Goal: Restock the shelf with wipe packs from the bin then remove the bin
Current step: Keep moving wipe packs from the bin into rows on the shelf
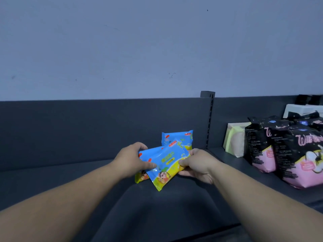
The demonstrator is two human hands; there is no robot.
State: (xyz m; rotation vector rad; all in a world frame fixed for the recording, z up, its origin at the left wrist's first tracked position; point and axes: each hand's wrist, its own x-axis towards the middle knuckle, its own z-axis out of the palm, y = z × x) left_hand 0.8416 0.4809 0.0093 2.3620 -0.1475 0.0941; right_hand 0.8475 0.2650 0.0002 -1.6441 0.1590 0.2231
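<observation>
the grey wall fills the top of my view. below it runs the dark shelf with its low back panel. on the right section stand black and pink bags, and a pale yellow pack is just beside them. one blue and yellow wipe pack stands upright against the back panel. just in front of it, above the shelf, i hold two more. my left hand grips the rear pack, its thumb on the front pack. my right hand pinches the front pack's right edge. the front pack is tilted.
</observation>
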